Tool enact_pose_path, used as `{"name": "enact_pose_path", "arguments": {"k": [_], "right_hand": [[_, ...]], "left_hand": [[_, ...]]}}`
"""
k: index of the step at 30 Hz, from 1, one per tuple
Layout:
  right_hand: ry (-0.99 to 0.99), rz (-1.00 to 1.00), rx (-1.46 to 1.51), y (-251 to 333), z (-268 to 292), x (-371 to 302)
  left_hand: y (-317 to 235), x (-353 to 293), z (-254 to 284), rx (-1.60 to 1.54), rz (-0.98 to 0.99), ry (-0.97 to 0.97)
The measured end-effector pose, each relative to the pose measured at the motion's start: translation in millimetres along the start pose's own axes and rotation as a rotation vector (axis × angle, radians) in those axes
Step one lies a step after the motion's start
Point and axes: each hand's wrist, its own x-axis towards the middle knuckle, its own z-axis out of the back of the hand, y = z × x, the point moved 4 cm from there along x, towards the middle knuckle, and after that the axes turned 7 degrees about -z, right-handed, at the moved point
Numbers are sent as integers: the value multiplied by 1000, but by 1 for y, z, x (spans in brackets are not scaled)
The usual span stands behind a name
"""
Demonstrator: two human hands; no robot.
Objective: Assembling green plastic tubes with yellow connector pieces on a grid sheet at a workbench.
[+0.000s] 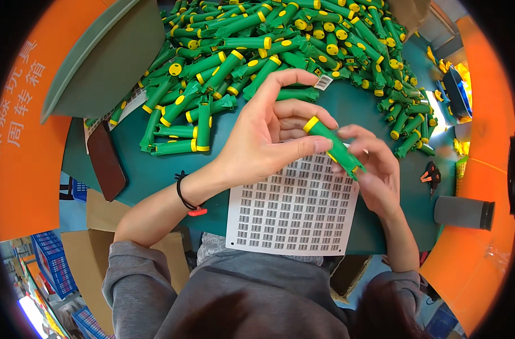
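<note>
Above the table's near middle, a green plastic toy tube (337, 150) with a yellow end cap is held between my two hands. My left hand (263, 130) grips it near the capped end, thumb on one side and fingers behind. A small white barcode sticker (323, 83) shows at the tip of its raised index finger. At the tube's open-looking lower end, my right hand (376, 164) closes around it, slightly blurred. Under both hands lies a white sheet of barcode stickers (285, 246), printed in rows. It reaches the table's near edge.
Many similar green tubes (235, 68) are heaped across the far side of the green table (359, 107). A grey-green bin (105, 62) and a dark brown flat case (107, 161) are at left. Small orange-black snips (432, 176) and a grey cup (463, 213) sit at right.
</note>
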Motion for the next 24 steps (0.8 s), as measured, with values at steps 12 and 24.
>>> {"name": "enact_pose_path", "arguments": {"k": [12, 24], "right_hand": [[-183, 465, -1144, 16, -14, -1], [-318, -90, -162, -10, 4, -7]], "left_hand": [[-17, -6, -2, 418, -310, 11], [-7, -14, -9, 489, -193, -106]]}}
